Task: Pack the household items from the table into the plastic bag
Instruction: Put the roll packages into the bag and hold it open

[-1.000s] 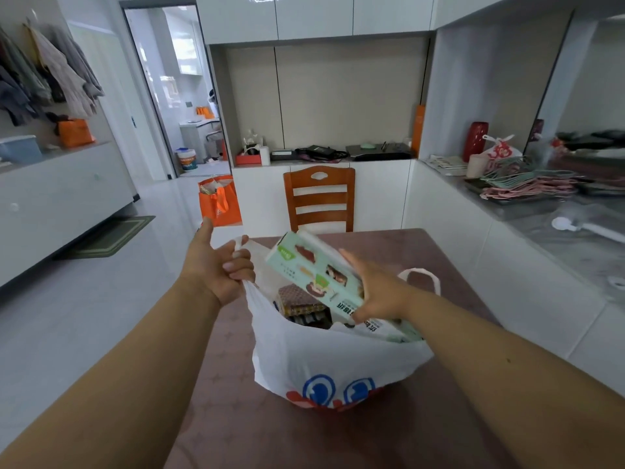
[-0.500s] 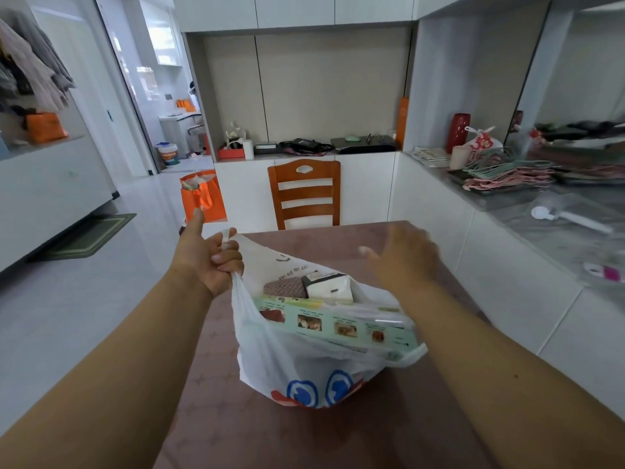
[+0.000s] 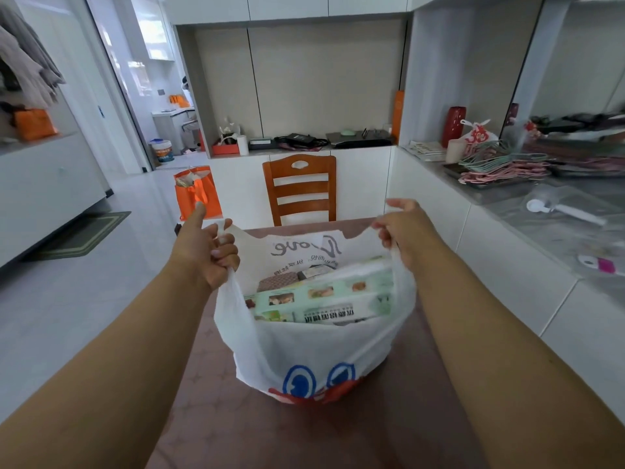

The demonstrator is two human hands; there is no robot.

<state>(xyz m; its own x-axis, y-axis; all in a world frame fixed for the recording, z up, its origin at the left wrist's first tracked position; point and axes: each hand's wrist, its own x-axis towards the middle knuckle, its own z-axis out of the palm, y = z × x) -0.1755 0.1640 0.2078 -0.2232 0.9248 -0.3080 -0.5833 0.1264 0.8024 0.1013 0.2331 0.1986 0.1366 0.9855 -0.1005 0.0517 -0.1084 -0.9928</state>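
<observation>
Wooden chair (image 3: 299,187) at the desk's far edge; orange bag (image 3: 196,192) on the floor to its left, near a doorway; green mat (image 3: 79,233) further left; white bucket (image 3: 162,150) past the doorway. Red vase (image 3: 454,125) and pile of clothes hangers (image 3: 504,167) on the right-hand counter (image 3: 500,194); white-handled tool (image 3: 561,208) nearer along it; grey garments (image 3: 28,71) hanging top left.

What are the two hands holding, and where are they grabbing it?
Both hold the white plastic bag by its handles: the left hand grips the left handle, the right hand grips the right handle.
</observation>
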